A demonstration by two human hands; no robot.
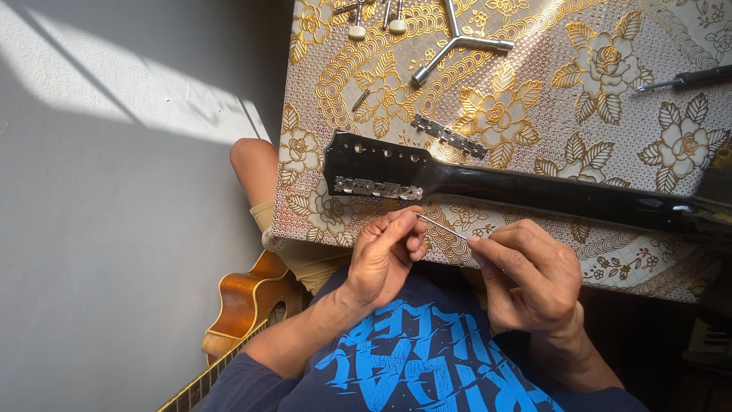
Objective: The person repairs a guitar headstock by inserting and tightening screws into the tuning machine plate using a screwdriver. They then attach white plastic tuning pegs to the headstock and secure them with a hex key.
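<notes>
- Holding a thin metal rod between both hands, just in front of the bench edge, above the lap.
- Left hand: fingers curled in tight, thumb and forefinger pinching the rod's left end; what sits inside the closed fingers cannot be told.
- Right hand: forefinger and thumb closed narrowly on the rod's right end, other fingers folded under.
- Rod runs slightly tilted, its left end higher in view and close to the guitar headstock, not touching it as far as the view shows.
- Headstock is black, lying flat on the bench's gold floral cloth, with a row of holes and a silver tuner plate along its near edge; black neck extends to the right.
- Second tuner plate lies loose on the cloth, just beyond the neck.
- Y-shaped metal wrench lies further back; two cream-knobbed tuning pegs to its left; a small screw, possibly a pin, between pegs and headstock.
- Dark-handled tool at the far right edge.
- Orange-brown acoustic guitar on the floor, beside the person's knee.
</notes>
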